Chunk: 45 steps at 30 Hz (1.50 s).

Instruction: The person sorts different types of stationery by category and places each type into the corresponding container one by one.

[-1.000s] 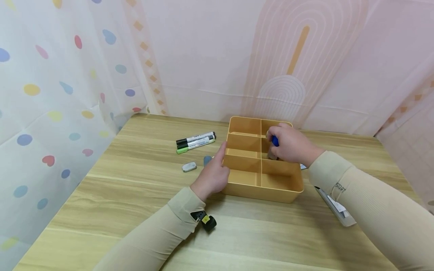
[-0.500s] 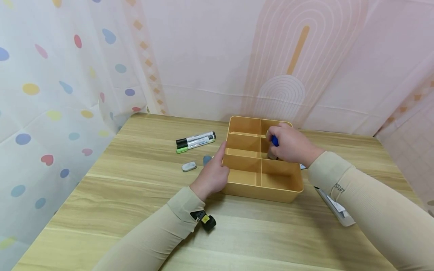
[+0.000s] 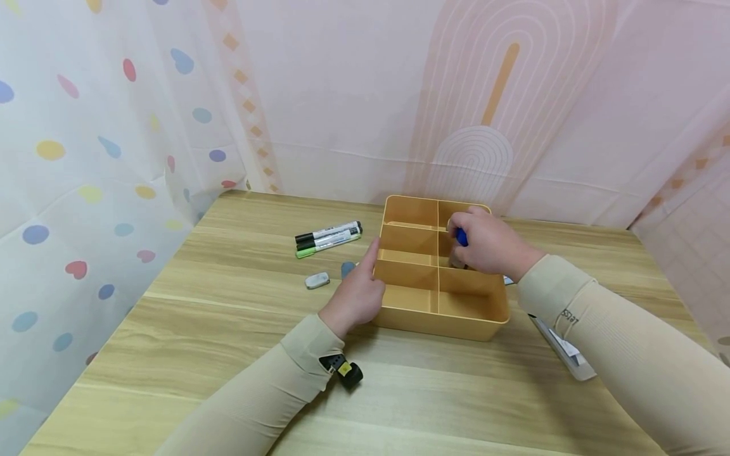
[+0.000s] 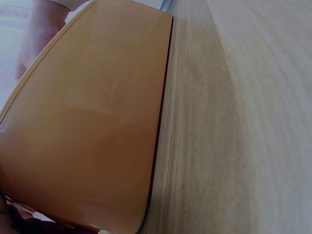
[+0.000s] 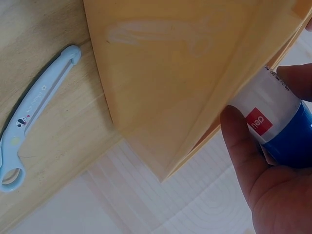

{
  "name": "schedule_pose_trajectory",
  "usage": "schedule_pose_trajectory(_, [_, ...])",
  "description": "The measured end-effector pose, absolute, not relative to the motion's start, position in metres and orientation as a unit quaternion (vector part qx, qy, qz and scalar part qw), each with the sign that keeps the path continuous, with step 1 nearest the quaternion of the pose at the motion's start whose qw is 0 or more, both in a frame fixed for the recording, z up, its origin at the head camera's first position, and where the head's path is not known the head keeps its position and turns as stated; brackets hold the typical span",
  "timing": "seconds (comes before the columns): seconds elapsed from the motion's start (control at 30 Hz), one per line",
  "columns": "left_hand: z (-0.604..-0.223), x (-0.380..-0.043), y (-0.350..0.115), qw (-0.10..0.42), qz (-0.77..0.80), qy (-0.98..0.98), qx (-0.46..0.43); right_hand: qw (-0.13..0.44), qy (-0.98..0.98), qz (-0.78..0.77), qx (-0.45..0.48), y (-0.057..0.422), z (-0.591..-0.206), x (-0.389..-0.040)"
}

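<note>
An orange organizer box (image 3: pixel 439 326) with several compartments stands on the wooden table. My right hand (image 3: pixel 490 240) reaches into its middle right compartment and grips a white and blue glue stick (image 5: pixel 285 124) with a red label, blue end up. In the right wrist view the thumb and a finger lie on either side of the stick, close to the box rim. My left hand (image 3: pixel 356 294) rests against the left wall of the box, index finger straight along it. The left hand's other fingers are mostly hidden. In the left wrist view the front wall (image 4: pixel 92 112) fills much of the picture.
Several markers (image 3: pixel 329 239) lie left of the box. Nearer are a small white oblong item (image 3: pixel 317 280) and a blue-grey item (image 3: pixel 348 269) partly behind the left hand. A light blue craft knife (image 5: pixel 39 117) and a grey tray-like item (image 3: pixel 564 351) lie to the right.
</note>
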<state>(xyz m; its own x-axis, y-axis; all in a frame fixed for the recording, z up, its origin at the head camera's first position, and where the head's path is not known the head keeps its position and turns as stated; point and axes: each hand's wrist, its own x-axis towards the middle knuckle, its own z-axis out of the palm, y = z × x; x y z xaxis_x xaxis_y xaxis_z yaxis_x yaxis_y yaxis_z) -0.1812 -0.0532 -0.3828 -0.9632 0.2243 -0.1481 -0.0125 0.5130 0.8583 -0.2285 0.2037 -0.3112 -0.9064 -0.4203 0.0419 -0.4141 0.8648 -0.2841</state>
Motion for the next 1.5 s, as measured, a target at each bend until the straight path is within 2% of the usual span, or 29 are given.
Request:
schedule_pose_trajectory(0.7, [-0.384, -0.181, -0.056, 0.122, 0.491, 0.861, 0.056, 0.037, 0.962, -0.169, -0.211, 0.203, -0.306, -0.227])
schedule_pose_trajectory(1.1, [-0.384, -0.183, -0.056, 0.122, 0.488, 0.862, 0.057, 0.029, 0.950, -0.241, -0.196, 0.213, -0.289, -0.223])
schedule_pose_trajectory(1.33, [-0.385, -0.183, -0.056, 0.120, 0.488, 0.863, 0.056, 0.004, 0.937, -0.298, -0.180, 0.221, -0.281, -0.221])
schedule_pose_trajectory(1.5, [-0.386, -0.183, -0.056, 0.120, 0.488, 0.863, 0.056, -0.052, 0.932, -0.308, -0.185, 0.229, -0.278, -0.220])
